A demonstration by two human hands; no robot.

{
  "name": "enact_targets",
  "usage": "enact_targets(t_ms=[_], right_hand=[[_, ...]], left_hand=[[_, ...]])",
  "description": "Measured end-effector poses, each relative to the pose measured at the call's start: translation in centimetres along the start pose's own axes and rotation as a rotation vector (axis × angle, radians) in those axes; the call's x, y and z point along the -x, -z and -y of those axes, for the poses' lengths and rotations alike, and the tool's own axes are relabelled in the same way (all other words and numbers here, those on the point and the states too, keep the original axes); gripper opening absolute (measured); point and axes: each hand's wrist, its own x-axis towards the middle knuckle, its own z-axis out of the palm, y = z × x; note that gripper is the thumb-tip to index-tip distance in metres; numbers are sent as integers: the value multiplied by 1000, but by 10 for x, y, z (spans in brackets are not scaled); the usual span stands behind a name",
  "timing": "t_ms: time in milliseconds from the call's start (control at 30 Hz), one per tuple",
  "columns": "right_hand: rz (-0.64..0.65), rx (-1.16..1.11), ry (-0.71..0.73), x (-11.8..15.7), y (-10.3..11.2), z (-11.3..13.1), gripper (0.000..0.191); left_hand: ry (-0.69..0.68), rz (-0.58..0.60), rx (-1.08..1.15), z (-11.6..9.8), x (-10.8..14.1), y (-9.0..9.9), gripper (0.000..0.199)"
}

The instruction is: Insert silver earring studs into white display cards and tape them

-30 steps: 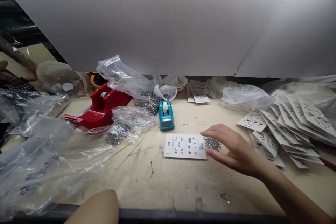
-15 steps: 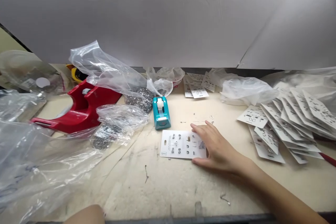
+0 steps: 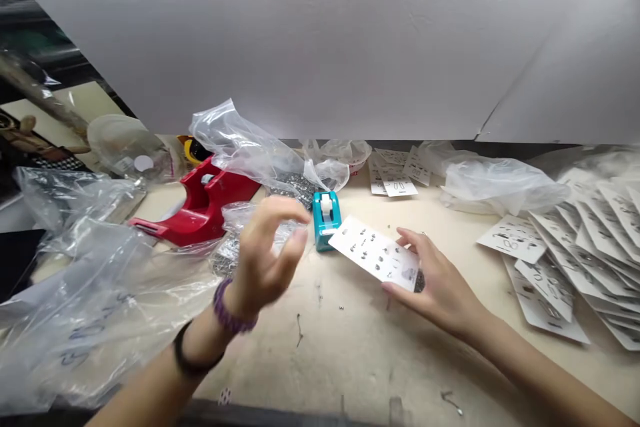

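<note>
A white card point(image 3: 373, 252) with rows of small metal pieces is tilted up off the table, gripped at its right end between the thumb and fingers of my right hand point(image 3: 435, 283). My left hand point(image 3: 265, 260) hovers over the table just left of the teal tape dispenser point(image 3: 327, 223), thumb and forefinger curved with a gap between them and nothing visible in it. A purple band and a black band circle my left wrist. The card's left corner comes close to the lower part of the dispenser.
Clear plastic bags point(image 3: 125, 320) spread over the left side, beside a red tape dispenser point(image 3: 200, 207). Many similar cards point(image 3: 595, 253) overlap at the right, with a few point(image 3: 395, 177) at the back. Another person's hand point(image 3: 30, 137) shows at the far left.
My left hand has come up into view beside the teal dispenser. My right hand has raised and tilted the card, which lay flat before. The view has shifted left.
</note>
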Motion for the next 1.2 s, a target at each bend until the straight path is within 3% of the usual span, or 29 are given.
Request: enact_targets(t_ms=[167, 333, 400, 500, 667, 800, 967, 1200], right_hand=[[65, 129, 313, 7, -3, -2, 70], [218, 114, 406, 1, 2, 5, 63], [193, 93, 362, -15, -1, 12, 47], [108, 11, 180, -48, -11, 24, 35], [182, -182, -6, -89, -25, 33, 31], [236, -366, -162, -95, -25, 37, 31], [327, -535, -165, -96, -27, 45, 25], [404, -868, -359, -99, -30, 54, 14]], left_hand=[[171, 36, 108, 35, -13, -30, 11], [114, 194, 49, 49, 6, -37, 18], [39, 235, -18, 49, 10, -35, 19], [-77, 275, -106, 48, 11, -34, 22], [-126, 282, -132, 50, 12, -36, 47], [-133, 251, -159, 51, 15, -40, 50], [-136, 231, -148, 51, 16, -42, 56], [-126, 224, -123, 54, 16, -43, 61]])
